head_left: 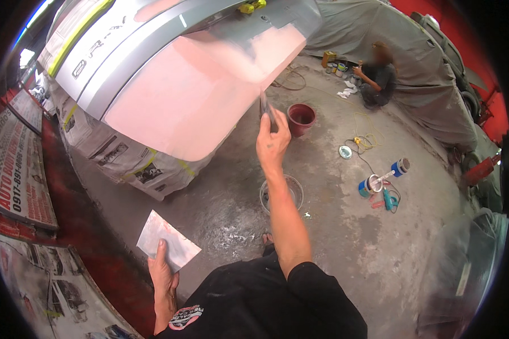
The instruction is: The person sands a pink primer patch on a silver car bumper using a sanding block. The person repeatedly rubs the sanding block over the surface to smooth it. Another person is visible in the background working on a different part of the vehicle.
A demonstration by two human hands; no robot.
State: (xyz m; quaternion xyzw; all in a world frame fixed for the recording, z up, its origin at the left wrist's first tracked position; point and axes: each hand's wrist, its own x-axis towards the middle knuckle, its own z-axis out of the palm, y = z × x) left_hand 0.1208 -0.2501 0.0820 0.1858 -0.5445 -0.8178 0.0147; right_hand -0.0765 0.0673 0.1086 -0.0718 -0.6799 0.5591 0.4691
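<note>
My left hand (163, 272) is closed on a pale, flat rectangular board (167, 239), thumb lying across its face. Greyish smears mark the board. Ahead of me, my right hand (274, 138) pinches a thin, dark flat spreader (266, 104). The spreader's tip is close to the lower right edge of a pink-coated car panel (181, 101); whether it touches is hard to tell. Silver bodywork (108, 63) borders the pink area, and masking paper (110, 150) with yellow-green tape covers the parts below.
A dark red bucket (300, 131) and a clear basin (263, 195) stand on the floor near my right arm. Farther right are blue cans (364, 188), a teal power tool (389, 200) and a yellow cord (370, 141). Another person (382, 82) sits by a grey sheet (424, 85).
</note>
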